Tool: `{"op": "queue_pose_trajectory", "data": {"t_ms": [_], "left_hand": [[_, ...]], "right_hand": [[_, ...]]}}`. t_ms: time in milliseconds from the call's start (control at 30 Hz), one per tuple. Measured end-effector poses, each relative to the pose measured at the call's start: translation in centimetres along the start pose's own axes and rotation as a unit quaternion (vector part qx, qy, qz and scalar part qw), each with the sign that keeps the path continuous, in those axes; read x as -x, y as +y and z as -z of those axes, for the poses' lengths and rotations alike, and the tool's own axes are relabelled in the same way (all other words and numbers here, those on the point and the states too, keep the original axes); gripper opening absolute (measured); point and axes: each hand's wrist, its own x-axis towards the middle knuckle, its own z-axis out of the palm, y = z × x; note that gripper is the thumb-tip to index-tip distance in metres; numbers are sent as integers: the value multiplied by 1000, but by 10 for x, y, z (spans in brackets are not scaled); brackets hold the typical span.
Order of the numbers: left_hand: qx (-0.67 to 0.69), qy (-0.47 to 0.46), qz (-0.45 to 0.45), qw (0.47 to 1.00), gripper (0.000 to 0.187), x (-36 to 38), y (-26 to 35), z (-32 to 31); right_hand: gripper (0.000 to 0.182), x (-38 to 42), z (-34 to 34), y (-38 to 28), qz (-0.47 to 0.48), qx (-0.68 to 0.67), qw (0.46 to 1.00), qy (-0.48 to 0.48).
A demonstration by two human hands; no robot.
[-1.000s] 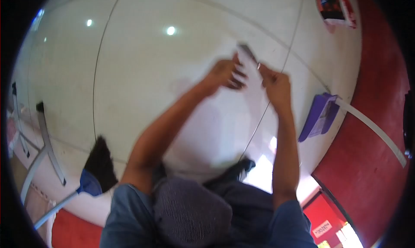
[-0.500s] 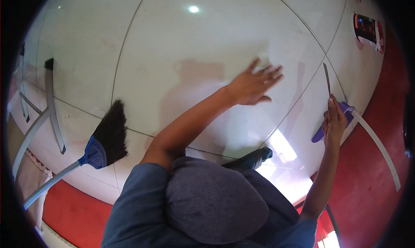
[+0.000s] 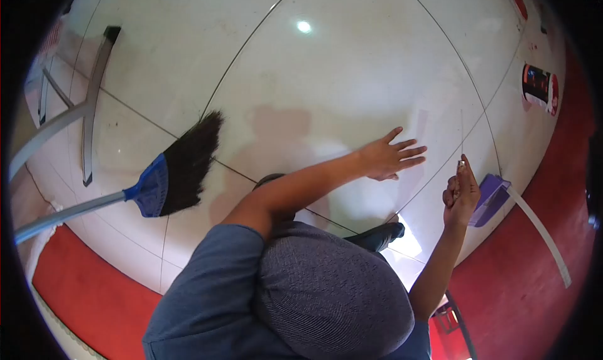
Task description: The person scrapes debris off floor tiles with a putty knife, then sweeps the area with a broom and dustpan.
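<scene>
Left hand (image 3: 383, 160): While the left arm (image 3: 295, 193) is stretched across the view toward the right, the hand is held flat, fingers (image 3: 412, 151) splayed, with nothing gripped; whether the floor (image 3: 339, 71) is touched cannot be told.
Right hand (image 3: 461, 195): The fingers are curled round the near end of a thin tool (image 3: 461, 164), which is firmly gripped.
Thin tool: It is held in the right hand and pointed away from the body, its far part seen edge-on as a faint line against the pale tiles.
Dustpan (image 3: 492, 200): A purple pan is seen just beside the right hand, its pale handle (image 3: 541, 237) set against a red surface (image 3: 515, 284).
Broom (image 3: 151, 184): The black bristles (image 3: 196, 162) are turned toward the left arm; the blue head is joined to a stick (image 3: 69, 215) cut off at the left.
Metal legs (image 3: 93, 96): Grey, dark-tipped, they are seen beyond the broom.
Packet (image 3: 537, 87): Black and red, it is seen at the upper right, well apart from both hands.
Shoe (image 3: 382, 236): A dark shoe is partly hidden by rounded grey cloth (image 3: 333, 284).
</scene>
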Motion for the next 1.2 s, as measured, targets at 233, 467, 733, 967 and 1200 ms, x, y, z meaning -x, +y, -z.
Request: {"op": "queue_pose_trajectory", "data": {"t_ms": [233,467,733,967,1200], "left_hand": [[-202,220,609,735,78,131,-69,103],[-34,83,129,988,68,31,-82,81],[-221,303,534,758,75,25,-166,140],[246,171,127,945,25,-19,-101,90],[55,144,427,891,33,169,-4,114]], "right_hand": [[42,6,11,-22,-6,-62,998,-5],[37,5,-25,-16,-16,-104,994,-22],[43,0,16,-35,28,-136,990,-4],[44,26,-45,-38,-16,-59,998,10],[34,46,-171,0,178,358,884,-243]]}}
